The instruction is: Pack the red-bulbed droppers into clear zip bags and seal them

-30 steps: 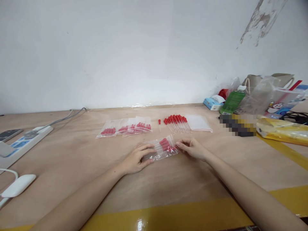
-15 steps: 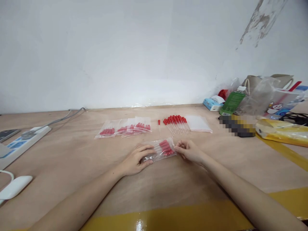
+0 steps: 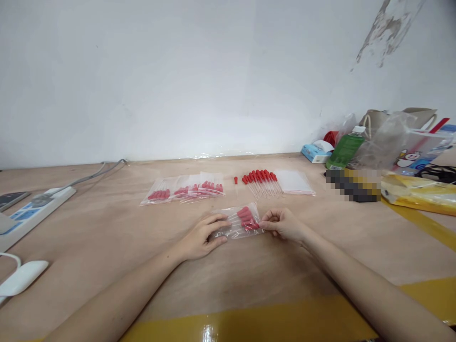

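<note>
Down on the table [image 3: 107, 237], left hand [image 3: 201, 236] pins the dropper bag [image 3: 238, 222] flat while right hand [image 3: 284, 224] pinches its mouth, so a crooked seal might let droppers slip out.

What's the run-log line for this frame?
left hand: pins clear bag on table | right hand: pinches bag's end | loose droppers behind

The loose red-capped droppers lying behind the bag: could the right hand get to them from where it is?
Probably yes. The right hand pinches the end of the clear bag, and the loose droppers lie just beyond it on bare table, with nothing between. It would have to let go of the bag first.
</note>
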A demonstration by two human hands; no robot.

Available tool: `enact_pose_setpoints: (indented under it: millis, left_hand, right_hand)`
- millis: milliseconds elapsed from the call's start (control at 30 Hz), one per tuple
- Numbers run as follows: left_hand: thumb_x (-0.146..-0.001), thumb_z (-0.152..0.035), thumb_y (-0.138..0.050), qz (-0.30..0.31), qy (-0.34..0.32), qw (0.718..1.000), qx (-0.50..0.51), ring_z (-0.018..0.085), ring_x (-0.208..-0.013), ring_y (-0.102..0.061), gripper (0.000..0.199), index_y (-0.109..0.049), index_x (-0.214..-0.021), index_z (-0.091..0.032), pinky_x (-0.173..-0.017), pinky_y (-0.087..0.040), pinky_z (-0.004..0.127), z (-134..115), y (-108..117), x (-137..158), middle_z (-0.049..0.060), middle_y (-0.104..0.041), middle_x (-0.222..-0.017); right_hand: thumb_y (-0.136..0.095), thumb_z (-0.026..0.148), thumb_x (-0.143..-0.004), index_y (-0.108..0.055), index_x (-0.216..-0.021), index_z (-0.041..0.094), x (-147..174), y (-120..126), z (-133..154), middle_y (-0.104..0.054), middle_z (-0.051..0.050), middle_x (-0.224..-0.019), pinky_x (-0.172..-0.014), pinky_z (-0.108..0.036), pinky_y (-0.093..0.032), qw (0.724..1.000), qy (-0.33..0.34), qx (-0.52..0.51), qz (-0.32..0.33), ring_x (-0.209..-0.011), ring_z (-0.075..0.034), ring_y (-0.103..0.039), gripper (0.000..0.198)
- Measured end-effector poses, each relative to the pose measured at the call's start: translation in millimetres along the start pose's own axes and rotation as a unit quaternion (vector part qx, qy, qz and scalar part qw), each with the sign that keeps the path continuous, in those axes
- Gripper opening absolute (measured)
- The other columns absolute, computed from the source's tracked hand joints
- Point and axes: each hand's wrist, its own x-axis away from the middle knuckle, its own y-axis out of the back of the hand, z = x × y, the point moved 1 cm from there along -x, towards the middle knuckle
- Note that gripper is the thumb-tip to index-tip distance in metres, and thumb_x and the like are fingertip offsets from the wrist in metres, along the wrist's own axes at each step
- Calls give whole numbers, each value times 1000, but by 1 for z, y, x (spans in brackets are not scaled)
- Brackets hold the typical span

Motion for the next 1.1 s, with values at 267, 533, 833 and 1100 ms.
enact_pose_setpoints:
  millis: [267, 533, 833, 1100]
  left_hand:
    - [-85, -33, -52, -5, -4, 1000, 1, 23, -116, -44, 37, -51, -121, -25, -99, -36, 41, 1, 0, 0, 7, -48, -126]
    - [-84, -34, -54, 40, -18, 999, 13, 23, -119, -44, 38, -51, -122, -27, -106, -22, 46, 2, 2, -1, 6, -48, -130]
    - [-83, -26, -54, 13, 1, 996, 89, 24, -123, -38, 44, -46, -126, -26, -101, -32, 43, 9, 5, 1, 7, -38, -136]
    - [-85, -41, -49, -165, 210, 947, 179, 10, -58, -51, 42, -35, -120, -23, -54, -42, 21, 18, -1, -3, -4, -50, -70]
  right_hand:
    - [-70, 49, -58, -45, -79, 19, -2, 4, -2, -48, 10, -48, -30, -16, -24, 997, 65, 17, 25, -31, -3, -36, 43]
    - [-67, 49, -62, -52, -98, 16, -18, 6, -7, -50, 7, -58, -36, -20, -29, 992, 59, 92, -56, -38, -5, -41, 51]
    - [-69, 47, -58, -48, -58, 17, -7, 5, 5, -49, 5, -52, -47, -20, -32, 996, 67, 12, 50, -47, -6, -41, 37]
    - [-61, 27, -71, -49, -72, 19, -7, 4, 2, -63, -2, -69, -61, -28, -50, 951, 6, -298, 77, -61, -14, -61, 15]
